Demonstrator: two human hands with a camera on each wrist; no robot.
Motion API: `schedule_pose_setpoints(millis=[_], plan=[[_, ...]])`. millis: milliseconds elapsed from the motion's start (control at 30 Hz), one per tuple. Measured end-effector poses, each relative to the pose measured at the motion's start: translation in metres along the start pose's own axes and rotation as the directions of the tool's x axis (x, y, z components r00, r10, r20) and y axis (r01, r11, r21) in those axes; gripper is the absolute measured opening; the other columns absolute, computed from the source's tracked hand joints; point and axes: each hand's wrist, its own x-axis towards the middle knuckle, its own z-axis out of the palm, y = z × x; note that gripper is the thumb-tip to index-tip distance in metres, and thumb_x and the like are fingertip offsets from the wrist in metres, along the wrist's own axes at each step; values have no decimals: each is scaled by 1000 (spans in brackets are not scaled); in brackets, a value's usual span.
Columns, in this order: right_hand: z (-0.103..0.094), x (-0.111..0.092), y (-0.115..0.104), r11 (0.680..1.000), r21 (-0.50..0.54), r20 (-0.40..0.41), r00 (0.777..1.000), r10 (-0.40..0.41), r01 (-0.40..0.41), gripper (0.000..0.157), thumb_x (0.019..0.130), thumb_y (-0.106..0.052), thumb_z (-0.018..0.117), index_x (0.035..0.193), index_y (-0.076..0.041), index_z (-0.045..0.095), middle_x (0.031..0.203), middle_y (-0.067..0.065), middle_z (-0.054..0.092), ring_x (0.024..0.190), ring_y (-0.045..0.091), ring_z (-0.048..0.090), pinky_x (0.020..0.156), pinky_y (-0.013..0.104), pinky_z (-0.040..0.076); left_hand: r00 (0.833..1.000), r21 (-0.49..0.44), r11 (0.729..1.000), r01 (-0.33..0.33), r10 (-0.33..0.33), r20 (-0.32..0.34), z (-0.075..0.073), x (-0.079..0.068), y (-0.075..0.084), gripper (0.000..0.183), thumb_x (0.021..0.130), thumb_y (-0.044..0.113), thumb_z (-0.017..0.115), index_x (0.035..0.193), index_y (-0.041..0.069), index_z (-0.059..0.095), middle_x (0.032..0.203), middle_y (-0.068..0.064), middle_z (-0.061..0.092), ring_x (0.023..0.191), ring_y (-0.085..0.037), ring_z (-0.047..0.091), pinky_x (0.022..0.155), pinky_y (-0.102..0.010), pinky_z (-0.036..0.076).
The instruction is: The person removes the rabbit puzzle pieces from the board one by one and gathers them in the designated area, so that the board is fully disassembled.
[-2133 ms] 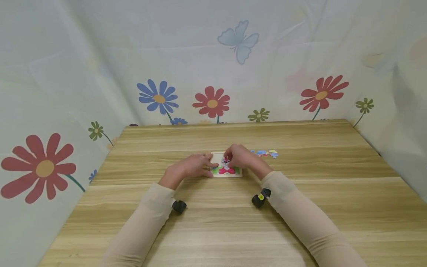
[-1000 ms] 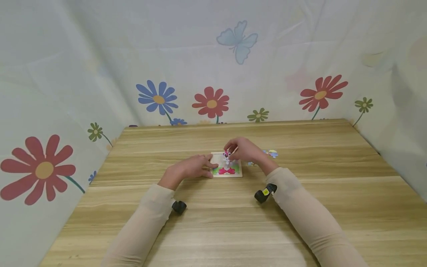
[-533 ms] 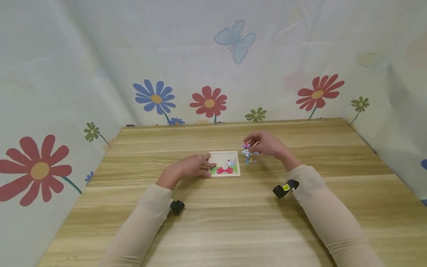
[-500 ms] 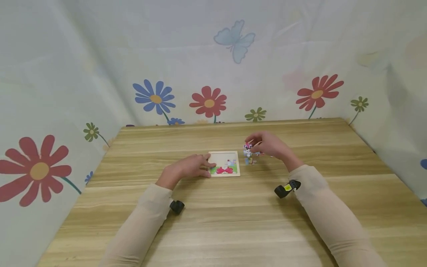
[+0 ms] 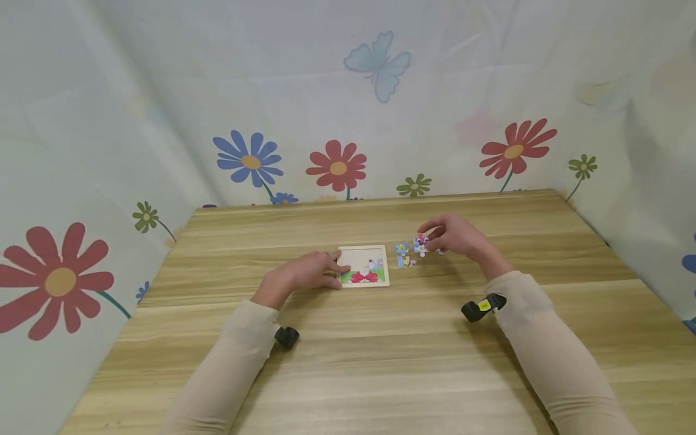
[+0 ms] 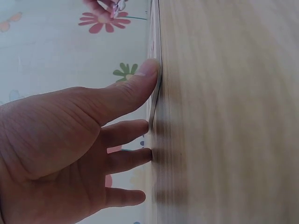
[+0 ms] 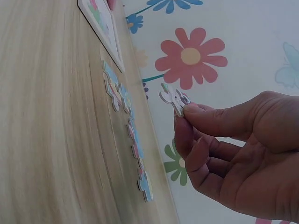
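Observation:
My left hand (image 5: 304, 272) rests at the left side of a small wooden puzzle tray (image 5: 387, 266), its fingers extended. In the left wrist view the thumb (image 6: 142, 81) lies on the tray's edge. Pieces with red, green and white print fill the tray's lower part and some of its right side; the upper left shows bare backing. Off to the right, my right hand (image 5: 459, 235) pinches a puzzle piece (image 5: 421, 244) with a pink-and-white animal face between thumb and fingertips. The right wrist view shows this piece (image 7: 174, 99) held up above the table.
Several loose puzzle pieces (image 7: 133, 135) lie on the wooden table (image 5: 348, 362) right of the tray, among them a blue one (image 5: 402, 248) and a blue-and-yellow one (image 5: 405, 262). A flower-print cloth (image 5: 304, 90) hangs behind the table and along its sides.
My right hand has lifted the animal-face piece out of the tray and carried it right, over the loose pieces. My left hand has stayed at the tray's left side.

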Motion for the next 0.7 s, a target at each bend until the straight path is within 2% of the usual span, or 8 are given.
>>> schedule_pose_setpoints(millis=[233,367,533,700], plan=[[-6,-4,3,1000,3,9,1000,-19,19,37,92,2,68,129,3,64,119,21,66,91,26,63,81,47,54,1000,-1,1000,10,-10,-2,1,0,2,54,92,31,72,143,24,55,162,-12,27,148,-33,26,118,-45,26],[-9,-7,3,1000,10,12,1000,-13,13,37,92,2,66,129,3,64,121,22,63,94,28,62,86,48,54,1000,-2,1000,11,-11,0,1,-1,2,53,93,31,71,143,23,55,162,-12,27,148,-34,27,118,-46,26],[-11,-7,2,999,37,17,1000,13,-13,41,89,3,68,129,1,63,121,21,61,101,30,60,88,47,54,1000,-4,1000,12,-12,3,0,-1,3,53,93,30,71,143,23,54,162,-12,27,147,-34,27,118,-45,26],[-13,-8,3,999,34,28,1000,6,-7,44,87,4,70,130,0,63,121,20,61,104,31,58,88,45,55,1000,-10,1000,15,-15,1,-1,-2,5,54,93,30,72,143,23,55,162,-12,26,147,-34,27,118,-45,27]])
